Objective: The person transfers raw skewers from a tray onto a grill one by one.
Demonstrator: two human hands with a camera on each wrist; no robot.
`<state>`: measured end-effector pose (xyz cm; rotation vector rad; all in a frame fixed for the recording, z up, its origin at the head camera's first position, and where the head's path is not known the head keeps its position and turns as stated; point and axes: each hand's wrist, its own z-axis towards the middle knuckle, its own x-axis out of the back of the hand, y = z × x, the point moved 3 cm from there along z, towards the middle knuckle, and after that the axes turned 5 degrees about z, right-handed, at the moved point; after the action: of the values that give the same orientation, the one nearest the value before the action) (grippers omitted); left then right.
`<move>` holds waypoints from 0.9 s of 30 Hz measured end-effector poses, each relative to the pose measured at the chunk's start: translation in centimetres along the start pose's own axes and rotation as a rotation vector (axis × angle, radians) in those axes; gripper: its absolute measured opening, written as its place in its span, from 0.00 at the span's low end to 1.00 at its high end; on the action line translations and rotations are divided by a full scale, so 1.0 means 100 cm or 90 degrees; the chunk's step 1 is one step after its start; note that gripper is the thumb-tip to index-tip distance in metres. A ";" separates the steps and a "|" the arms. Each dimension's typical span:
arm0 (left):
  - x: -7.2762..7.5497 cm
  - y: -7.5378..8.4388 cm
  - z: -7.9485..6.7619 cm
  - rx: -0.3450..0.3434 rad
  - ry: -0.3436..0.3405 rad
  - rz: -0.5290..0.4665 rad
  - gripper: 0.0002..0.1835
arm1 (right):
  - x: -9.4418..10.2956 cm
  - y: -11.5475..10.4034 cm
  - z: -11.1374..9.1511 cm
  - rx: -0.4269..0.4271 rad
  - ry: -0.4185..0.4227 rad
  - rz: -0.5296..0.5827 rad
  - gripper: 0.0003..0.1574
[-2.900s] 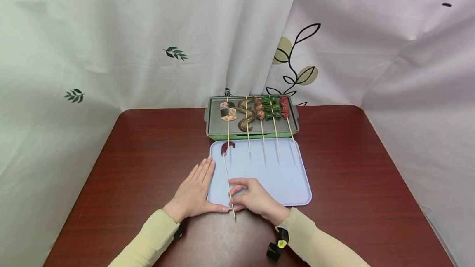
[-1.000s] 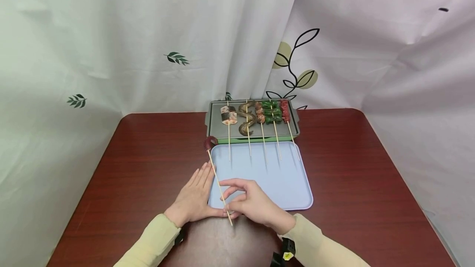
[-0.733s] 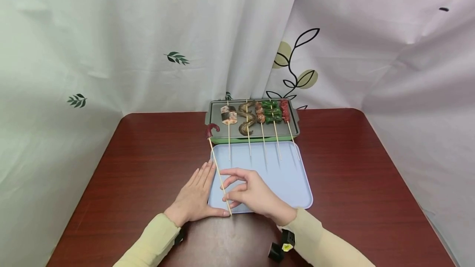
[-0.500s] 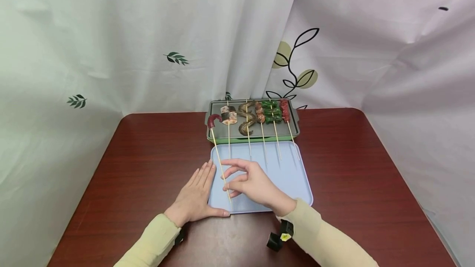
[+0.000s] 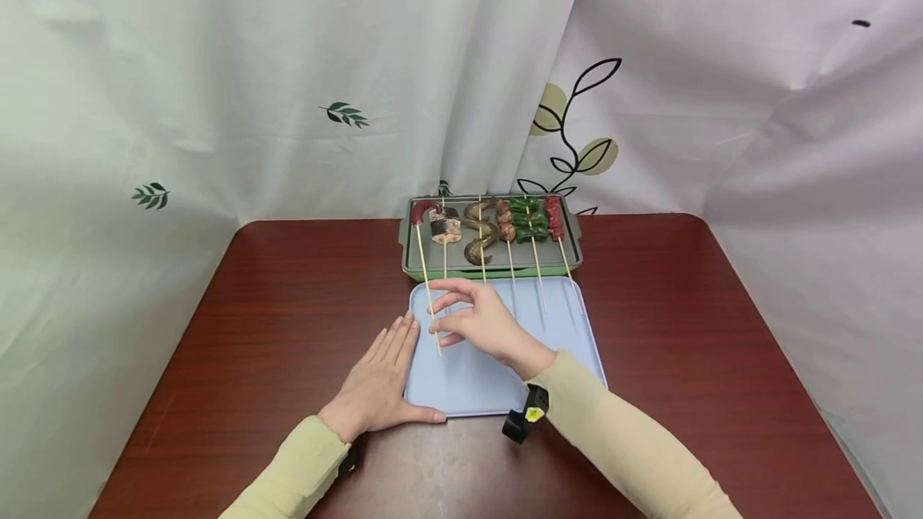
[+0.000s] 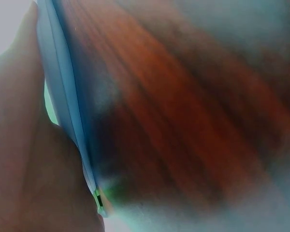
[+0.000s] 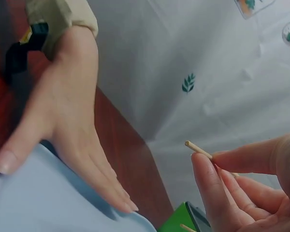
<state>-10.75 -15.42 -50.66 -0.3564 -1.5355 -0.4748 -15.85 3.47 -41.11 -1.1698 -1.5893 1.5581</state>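
My right hand (image 5: 479, 319) pinches the lower part of a thin wooden skewer (image 5: 422, 253), its free end showing between thumb and finger in the right wrist view (image 7: 199, 149). A dark red curled food piece (image 5: 419, 211) tops the skewer. It appears over the left end of the grill pan (image 5: 522, 258), beside a fish skewer (image 5: 445, 227); whether it touches the pan cannot be told. My left hand (image 5: 375, 387) lies flat with straight fingers at the left edge of the pale blue tray (image 5: 490, 387), thumb along its near edge.
On the grill pan rest a shrimp skewer (image 5: 476, 251), a brown meat skewer (image 5: 505, 223), a green vegetable skewer (image 5: 530, 220) and a red meat skewer (image 5: 554, 219). Their sticks reach over the tray. A white curtain (image 5: 404, 142) hangs behind the dark red table (image 5: 303, 287).
My right hand has carried the skewer forward. Its dark red piece moved from above the tray, left past its corner, then up and right over the pan's left end. The left hand stays put.
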 end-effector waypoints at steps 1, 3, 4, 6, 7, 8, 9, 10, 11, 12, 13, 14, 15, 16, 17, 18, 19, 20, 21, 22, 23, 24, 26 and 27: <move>0.000 0.000 0.000 0.000 0.000 0.001 0.77 | 0.001 0.000 0.004 -0.002 0.005 -0.001 0.35; 0.000 0.000 0.000 -0.001 0.002 -0.005 0.78 | 0.002 -0.002 0.011 -0.008 0.011 -0.002 0.35; 0.000 0.000 0.000 -0.002 0.003 -0.006 0.78 | 0.002 -0.003 0.015 -0.012 0.014 -0.001 0.35; 0.000 -0.001 -0.001 -0.001 -0.002 -0.006 0.78 | 0.003 -0.004 0.024 -0.020 0.018 0.001 0.35; 0.000 -0.001 -0.001 0.000 -0.005 -0.008 0.78 | 0.003 -0.004 0.028 -0.023 0.019 0.001 0.35; 0.000 -0.001 -0.001 0.000 -0.006 -0.008 0.78 | 0.004 -0.004 0.032 -0.029 0.023 0.004 0.35; -0.001 -0.001 -0.001 0.001 -0.008 -0.003 0.78 | 0.004 -0.004 0.037 -0.035 0.025 0.006 0.35; -0.001 -0.001 -0.001 0.001 -0.010 -0.005 0.78 | 0.004 -0.004 0.041 -0.041 0.029 0.007 0.35; -0.001 -0.001 -0.001 0.003 -0.012 -0.005 0.78 | 0.005 -0.004 0.045 -0.046 0.032 0.010 0.35; -0.002 -0.001 -0.001 0.003 -0.012 -0.006 0.78 | 0.005 -0.004 0.049 -0.051 0.034 0.012 0.35; -0.002 -0.001 0.000 0.003 -0.011 -0.005 0.78 | 0.005 -0.004 0.052 -0.060 0.037 0.015 0.35; -0.002 -0.001 0.000 0.002 -0.010 -0.005 0.78 | 0.006 -0.004 0.055 -0.067 0.040 0.019 0.34; -0.002 -0.001 0.000 0.002 -0.009 -0.006 0.78 | 0.006 -0.004 0.058 -0.075 0.042 0.022 0.34; -0.002 -0.001 0.000 0.002 -0.010 -0.006 0.78 | 0.006 -0.004 0.060 -0.080 0.044 0.026 0.34; -0.003 -0.001 0.000 0.002 -0.010 -0.004 0.78 | 0.006 -0.005 0.062 -0.085 0.045 0.031 0.34; -0.003 -0.001 0.000 0.002 -0.010 -0.002 0.78 | 0.006 -0.005 0.064 -0.090 0.046 0.034 0.34; -0.003 -0.001 0.000 0.001 -0.007 -0.001 0.78 | 0.006 -0.005 0.066 -0.095 0.049 0.037 0.34; -0.003 -0.001 0.000 0.001 -0.006 0.000 0.78 | 0.006 -0.004 0.068 -0.098 0.051 0.040 0.34; -0.003 -0.001 0.000 0.001 -0.006 0.001 0.78 | 0.006 -0.004 0.069 -0.102 0.053 0.042 0.33; -0.002 -0.001 0.000 0.000 -0.007 0.004 0.78 | 0.006 -0.003 0.071 -0.105 0.055 0.044 0.33; -0.002 -0.001 0.000 0.000 -0.008 0.005 0.78 | 0.006 -0.003 0.072 -0.110 0.057 0.045 0.33; -0.001 -0.001 0.001 0.000 -0.008 0.004 0.78 | 0.006 -0.002 0.073 -0.114 0.059 0.045 0.33; 0.000 0.000 0.000 0.000 -0.009 -0.004 0.78 | 0.005 0.000 0.076 -0.122 0.061 0.045 0.33; 0.001 0.000 0.000 -0.001 -0.008 -0.010 0.78 | 0.005 0.000 0.077 -0.125 0.063 0.043 0.33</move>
<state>-10.79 -15.43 -50.55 -0.3492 -1.5509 -0.4867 -22.96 0.51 -42.10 -1.3970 -1.6819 1.3868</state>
